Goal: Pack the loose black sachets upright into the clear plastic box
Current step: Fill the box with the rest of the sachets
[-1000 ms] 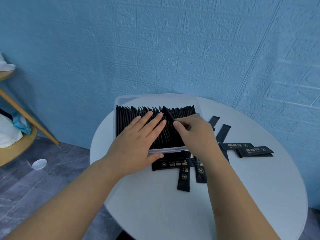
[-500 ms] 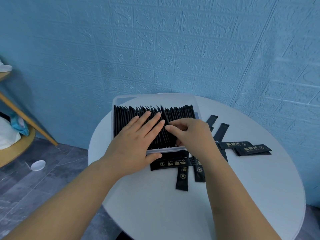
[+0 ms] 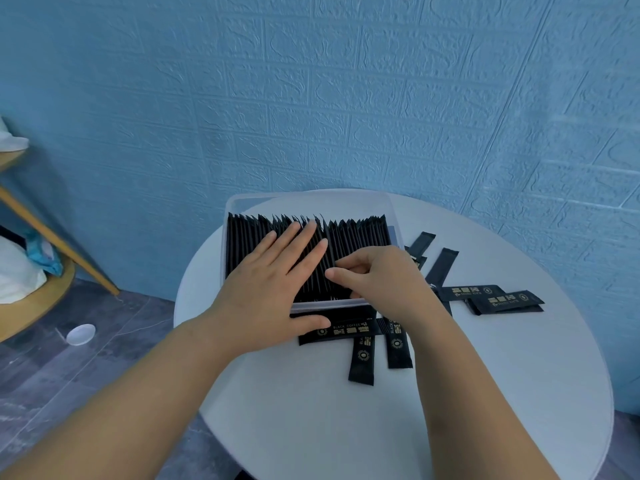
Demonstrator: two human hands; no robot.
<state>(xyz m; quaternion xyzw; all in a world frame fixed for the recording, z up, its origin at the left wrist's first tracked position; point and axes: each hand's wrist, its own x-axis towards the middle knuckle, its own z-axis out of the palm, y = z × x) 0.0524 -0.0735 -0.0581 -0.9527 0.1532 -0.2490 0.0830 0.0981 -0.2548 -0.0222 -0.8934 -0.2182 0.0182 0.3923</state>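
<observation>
At the far left a wooden shelf (image 3: 52, 237) holds something white and a bit of blue cloth; a small white disc (image 3: 80, 334) lies on the grey floor below it. The left hand (image 3: 266, 289) lies flat with its fingers spread on top of the packed sachets (image 3: 360, 237); its thumb rests past the near edge of the clear plastic box (image 3: 311, 199), touching a loose sachet there. The packed sachets stand upright in a tight row that fills the box from side to side; the box sits at the back of the round white tabletop (image 3: 450, 410), near the blue wall (image 3: 346, 98). The right hand (image 3: 384, 275) is curled over the row just beside the left hand; its thumb and fingers seem to pinch a sachet going into the row, but the fingers hide it. The loose sachets (image 3: 362, 362) lie flat in front of the box and under the right wrist; more lie to the right, two of them side by side (image 3: 505, 301) and two slanting near the box corner.
</observation>
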